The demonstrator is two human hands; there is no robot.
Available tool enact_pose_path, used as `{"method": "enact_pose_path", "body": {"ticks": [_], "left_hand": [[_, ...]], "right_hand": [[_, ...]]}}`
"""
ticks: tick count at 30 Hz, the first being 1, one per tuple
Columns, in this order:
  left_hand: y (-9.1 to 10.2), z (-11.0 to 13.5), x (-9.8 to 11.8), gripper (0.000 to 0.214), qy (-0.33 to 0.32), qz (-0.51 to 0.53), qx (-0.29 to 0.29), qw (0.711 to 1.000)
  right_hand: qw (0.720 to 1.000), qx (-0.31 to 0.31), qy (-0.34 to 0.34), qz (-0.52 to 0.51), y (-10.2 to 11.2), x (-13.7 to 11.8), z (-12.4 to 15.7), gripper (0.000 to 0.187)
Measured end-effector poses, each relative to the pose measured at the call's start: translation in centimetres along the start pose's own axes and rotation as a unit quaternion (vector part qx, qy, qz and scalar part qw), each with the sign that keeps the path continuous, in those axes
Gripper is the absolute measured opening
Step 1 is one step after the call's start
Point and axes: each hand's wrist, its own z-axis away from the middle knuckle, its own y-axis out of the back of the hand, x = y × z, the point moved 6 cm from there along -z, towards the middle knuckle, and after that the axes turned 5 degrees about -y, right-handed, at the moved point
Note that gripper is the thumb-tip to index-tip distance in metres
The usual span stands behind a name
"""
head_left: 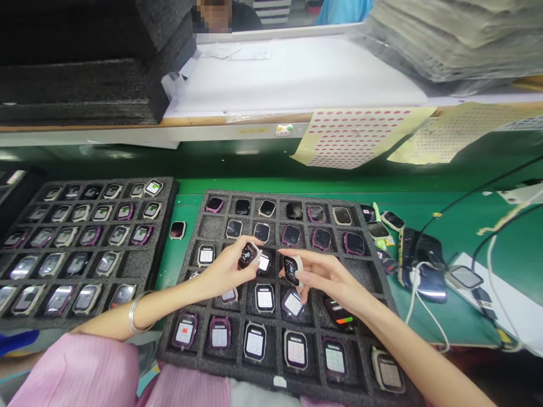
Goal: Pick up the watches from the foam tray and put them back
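Observation:
Over the middle of a black foam tray (220, 367) my left hand (227, 270) pinches a small watch body with a dark screen (248, 255). My right hand (326, 278) holds a second watch body (292, 269) between thumb and fingers, its dark face turned toward me. The two hands are close together, a few centimetres apart. The tray's pockets hold several watch bodies: dark screens in the far rows, lit white screens (264, 297) in the near rows. A metal bangle (134, 312) sits on my left wrist.
A second foam tray (139, 263) full of watch bodies lies to the left. One loose watch body (177, 229) rests on the green mat between the trays. Cables and a charger (424, 277) lie at the right. Sticker sheets (356, 135) hang from the shelf edge. A person sits beyond.

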Motion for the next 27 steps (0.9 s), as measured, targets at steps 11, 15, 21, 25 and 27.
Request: {"method": "enact_pose_path", "body": {"ticks": [11,15,21,25,27], "left_hand": [[0.3,0.0,0.0,0.035,-0.009,0.004,0.02,1.0],[0.3,0.0,0.0,0.033,-0.01,0.003,0.022,1.0],[0.8,-0.1,0.0,0.032,-0.005,0.005,0.046,0.999],[0.3,-0.2,-1.1,0.042,0.066,0.119,0.044,0.99],[-0.2,-0.4,-1.3,0.045,0.085,0.205,0.035,0.975]], "right_hand": [[1.0,0.023,0.0,0.008,0.3,0.2,0.1,0.047],[1.0,0.018,-0.002,0.004,0.1,-0.2,0.3,0.044],[1.0,0.009,-0.009,-0.003,-0.1,-0.1,0.2,0.043],[0.999,0.007,-0.026,-0.031,0.1,0.4,0.1,0.051],[0.997,0.005,-0.039,-0.065,0.1,0.6,0.1,0.053]]}}
